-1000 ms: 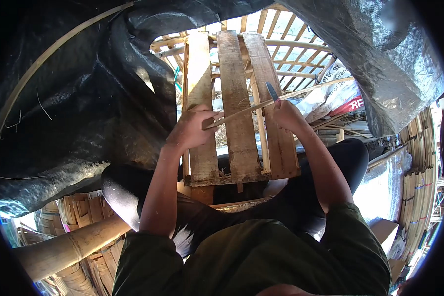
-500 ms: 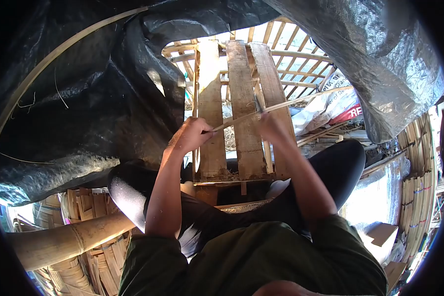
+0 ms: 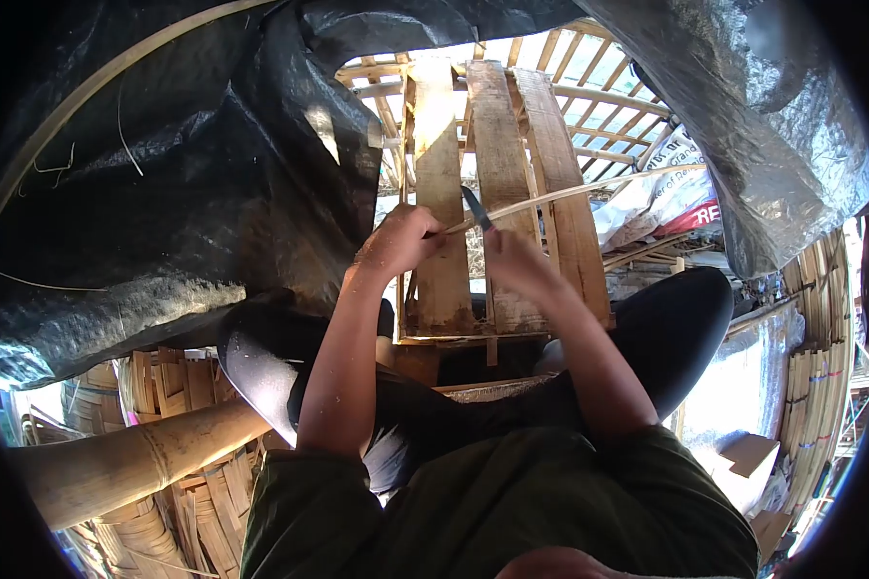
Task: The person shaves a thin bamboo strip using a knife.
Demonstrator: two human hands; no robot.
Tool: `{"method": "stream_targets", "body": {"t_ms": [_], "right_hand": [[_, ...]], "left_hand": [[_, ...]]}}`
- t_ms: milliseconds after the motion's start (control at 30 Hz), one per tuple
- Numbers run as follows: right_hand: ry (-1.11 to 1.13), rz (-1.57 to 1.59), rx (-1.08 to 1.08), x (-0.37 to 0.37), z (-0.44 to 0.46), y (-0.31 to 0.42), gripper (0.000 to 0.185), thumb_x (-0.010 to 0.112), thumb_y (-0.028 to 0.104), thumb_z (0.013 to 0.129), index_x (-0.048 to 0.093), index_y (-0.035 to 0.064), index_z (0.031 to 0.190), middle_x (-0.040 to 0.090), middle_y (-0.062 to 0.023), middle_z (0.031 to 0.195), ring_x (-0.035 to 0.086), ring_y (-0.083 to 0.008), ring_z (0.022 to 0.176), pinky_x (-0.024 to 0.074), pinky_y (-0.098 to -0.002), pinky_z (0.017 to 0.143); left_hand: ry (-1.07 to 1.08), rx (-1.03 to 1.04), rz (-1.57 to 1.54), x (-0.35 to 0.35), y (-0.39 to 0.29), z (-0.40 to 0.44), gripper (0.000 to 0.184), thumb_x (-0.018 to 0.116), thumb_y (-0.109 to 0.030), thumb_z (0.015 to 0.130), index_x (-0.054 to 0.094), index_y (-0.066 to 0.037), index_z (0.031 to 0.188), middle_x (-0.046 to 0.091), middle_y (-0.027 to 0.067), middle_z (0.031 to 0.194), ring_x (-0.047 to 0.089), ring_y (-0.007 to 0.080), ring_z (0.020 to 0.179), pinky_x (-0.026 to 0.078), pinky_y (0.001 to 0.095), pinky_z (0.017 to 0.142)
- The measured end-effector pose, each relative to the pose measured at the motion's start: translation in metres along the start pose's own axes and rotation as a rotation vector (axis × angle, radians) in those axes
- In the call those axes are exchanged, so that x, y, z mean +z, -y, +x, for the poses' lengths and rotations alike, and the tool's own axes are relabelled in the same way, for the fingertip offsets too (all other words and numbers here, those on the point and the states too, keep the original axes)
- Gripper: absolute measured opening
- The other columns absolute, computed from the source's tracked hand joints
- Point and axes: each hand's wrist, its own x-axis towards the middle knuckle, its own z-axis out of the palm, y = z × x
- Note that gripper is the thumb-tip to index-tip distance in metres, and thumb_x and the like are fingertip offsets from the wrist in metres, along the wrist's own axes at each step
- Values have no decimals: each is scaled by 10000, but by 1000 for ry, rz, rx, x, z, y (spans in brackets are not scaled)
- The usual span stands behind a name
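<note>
My left hand (image 3: 401,239) is closed around one end of a long, thin bamboo strip (image 3: 560,194), which runs off to the upper right and bends slightly. In my right hand (image 3: 519,259) is a knife (image 3: 475,208), its dark blade pointing up and to the left. The blade crosses the strip close to my left hand and seems to touch it. Both hands are above a bench of wooden planks (image 3: 497,125) set between my knees.
Black plastic sheeting (image 3: 164,212) hangs at the left, a grey tarp (image 3: 772,125) at upper right. A printed sack (image 3: 671,193) lies beyond the bench. A thick bamboo pole (image 3: 154,468) is at lower left, and bundled bamboo strips (image 3: 809,415) stand at the right.
My right hand has moved left and down along the strip, bringing the knife near my left hand. The knife blade now shows clearly. The whole view has shifted slightly.
</note>
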Motion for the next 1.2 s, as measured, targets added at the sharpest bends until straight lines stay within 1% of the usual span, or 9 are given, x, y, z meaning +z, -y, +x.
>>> {"method": "stream_targets", "body": {"t_ms": [67, 133, 200, 467, 533, 667, 833, 1033, 1200], "right_hand": [[68, 183, 32, -23, 8, -10, 175, 599, 110, 868, 664, -47, 906, 688, -213, 760, 724, -305, 686, 576, -417, 544], [128, 264, 714, -41, 16, -16, 222, 585, 166, 898, 646, -39, 955, 693, -215, 784, 724, -326, 708, 582, -421, 568], [67, 146, 439, -38, 9, 27, 299, 506, 236, 956, 645, -28, 937, 707, -241, 828, 711, -411, 813, 578, -486, 695], [-7, 463, 833, -23, 14, 5, 417, 427, 304, 992, 674, -15, 888, 680, -299, 846, 680, -472, 830, 551, -533, 735], [26, 585, 356, -3, 9, 30, 435, 429, 299, 988, 676, -36, 862, 670, -313, 823, 676, -479, 807, 550, -535, 700], [-73, 810, 713, -46, 25, 10, 428, 468, 283, 975, 653, -63, 805, 667, -300, 789, 663, -475, 790, 523, -529, 687], [2, 886, 551, -47, 41, 2, 370, 770, 356, 845, 613, 28, 779, 576, -38, 657, 520, -133, 627, 459, -362, 610], [-133, 842, 396, -14, 42, 2, 364, 788, 338, 795, 666, -3, 761, 624, -162, 624, 677, -275, 649, 509, -403, 629], [-107, 1013, 560, -31, 44, -4, 297, 782, 288, 819, 698, 5, 849, 622, -73, 647, 599, -168, 601, 475, -345, 580]], "left_hand": [[87, -211, -15, -2, -7, 0, 167, 742, -189, 827, 743, -43, 908, 670, 182, 862, 665, 338, 833, 509, 409, 717], [69, -198, 1, -4, -8, -1, 166, 739, -189, 827, 742, -39, 900, 672, 194, 818, 669, 353, 787, 516, 426, 703], [36, -124, 13, -1, -5, 0, 191, 736, -210, 841, 733, -23, 876, 668, 215, 806, 668, 371, 775, 517, 445, 703], [65, -144, 82, -3, -9, 2, 192, 734, -203, 854, 725, -15, 886, 658, 218, 863, 653, 380, 841, 515, 450, 743], [56, -83, 90, 2, 0, 1, 179, 733, -193, 853, 730, -18, 893, 662, 216, 861, 657, 378, 840, 516, 446, 744], [-1, -95, 9, 0, -5, 0, 168, 742, -153, 834, 721, 14, 830, 632, 232, 746, 632, 376, 680, 486, 438, 653], [9, -108, 43, -1, -8, 0, 181, 746, -159, 833, 718, 19, 819, 629, 238, 738, 622, 372, 664, 485, 432, 650], [38, -154, 44, -5, -13, 1, 206, 752, -186, 837, 720, 17, 833, 628, 240, 745, 625, 373, 657, 488, 425, 638], [49, -154, 41, -4, -11, 2, 210, 757, -200, 834, 727, 7, 856, 633, 243, 761, 634, 380, 682, 492, 427, 656]]}}
